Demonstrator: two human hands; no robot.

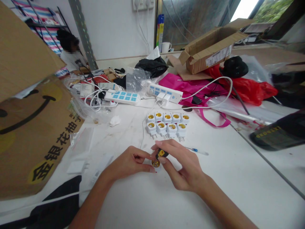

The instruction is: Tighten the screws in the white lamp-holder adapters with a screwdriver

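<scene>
**"What's hidden down at your hands?"**

"My left hand (127, 163) and right hand (182, 167) cover most of the socket (155, 163). My right hand also wraps the handle (162, 154), so I can't see its tip."

**"And farther off?"**

"Left of the adapters (168, 124), a white lump (115, 121) is too small to tell, and the left edge cuts off the carton (30, 133)."

**"Anything on the other side?"**

"Right of the adapters, the black device (277, 135) runs off the picture's right edge, and its lettering is too blurred to read."
</scene>
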